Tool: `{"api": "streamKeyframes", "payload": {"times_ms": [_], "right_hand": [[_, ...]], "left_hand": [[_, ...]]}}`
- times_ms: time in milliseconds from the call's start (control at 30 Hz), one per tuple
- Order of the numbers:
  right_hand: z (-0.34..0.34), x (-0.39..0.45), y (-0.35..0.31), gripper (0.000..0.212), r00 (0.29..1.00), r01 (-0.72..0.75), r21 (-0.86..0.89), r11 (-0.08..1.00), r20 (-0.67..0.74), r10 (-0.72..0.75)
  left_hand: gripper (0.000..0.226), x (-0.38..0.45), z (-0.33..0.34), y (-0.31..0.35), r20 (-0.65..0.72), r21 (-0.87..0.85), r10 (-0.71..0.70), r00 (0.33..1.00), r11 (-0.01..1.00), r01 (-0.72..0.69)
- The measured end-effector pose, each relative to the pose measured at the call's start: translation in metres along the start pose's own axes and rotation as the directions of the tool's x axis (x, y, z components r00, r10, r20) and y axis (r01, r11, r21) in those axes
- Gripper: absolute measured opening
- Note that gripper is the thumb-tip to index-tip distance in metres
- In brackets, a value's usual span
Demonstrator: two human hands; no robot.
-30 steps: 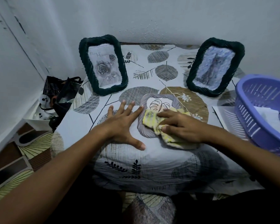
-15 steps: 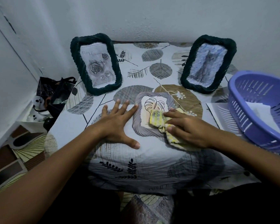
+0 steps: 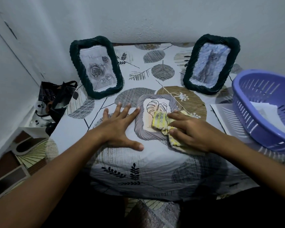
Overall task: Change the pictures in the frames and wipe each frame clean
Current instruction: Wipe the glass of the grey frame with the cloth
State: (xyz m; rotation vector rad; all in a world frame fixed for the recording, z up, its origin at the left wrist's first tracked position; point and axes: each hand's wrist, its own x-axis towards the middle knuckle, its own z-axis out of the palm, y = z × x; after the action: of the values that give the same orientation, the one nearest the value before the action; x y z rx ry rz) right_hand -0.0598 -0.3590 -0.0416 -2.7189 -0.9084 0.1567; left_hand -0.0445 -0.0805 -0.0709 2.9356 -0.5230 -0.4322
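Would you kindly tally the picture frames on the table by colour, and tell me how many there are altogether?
Dark green frames, standing upright: 2, the left one with a rose picture, the right one near the basket.
Grey frames, lying flat: 1, the one being wiped with the cloth under the right hand.
Total: 3 frames.

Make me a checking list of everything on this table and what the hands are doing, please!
Surface: leaf-patterned cloth covers the table.
Job's things: grey frame lies flat; yellow cloth on its glass; two dark green frames stand at the wall.
Clutter: purple basket with papers, on the right.
Hands: left hand flat, fingers spread beside the grey frame; right hand presses the cloth.
Cables: nothing seen.
Surroundings: white walls; dark bags on the left.
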Motion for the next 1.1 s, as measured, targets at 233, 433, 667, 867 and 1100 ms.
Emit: {"api": "streamKeyframes", "payload": {"times_ms": [233,433,667,867,1100], "right_hand": [[0.004,0.001,0.007,0.056,0.999,0.002,0.029,1.0,-0.045,-0.001],[0.001,0.016,0.022,0.054,0.997,-0.055,0.021,0.998,-0.056,0.056],[-0.004,0.058,0.041,0.041,0.98,-0.187,-0.021,0.982,-0.074,0.185],[-0.008,0.077,0.046,0.04,0.973,-0.21,-0.011,0.978,-0.098,0.208],[0.0,0.034,0.033,0.039,0.991,-0.123,0.081,0.989,-0.048,0.127]], "left_hand": [[0.114,0.002,0.006,0.003,-0.097,-0.04,-0.035,0.995,0.999,0.031],[0.115,0.001,0.005,0.005,-0.103,-0.117,-0.048,0.994,0.992,0.036],[0.114,0.002,0.004,0.005,-0.086,-0.124,-0.053,0.995,0.991,0.042],[0.115,0.001,0.006,0.006,-0.101,-0.131,-0.06,0.993,0.99,0.046],[0.116,0.002,0.008,0.006,-0.116,-0.13,-0.062,0.991,0.99,0.047]]}}
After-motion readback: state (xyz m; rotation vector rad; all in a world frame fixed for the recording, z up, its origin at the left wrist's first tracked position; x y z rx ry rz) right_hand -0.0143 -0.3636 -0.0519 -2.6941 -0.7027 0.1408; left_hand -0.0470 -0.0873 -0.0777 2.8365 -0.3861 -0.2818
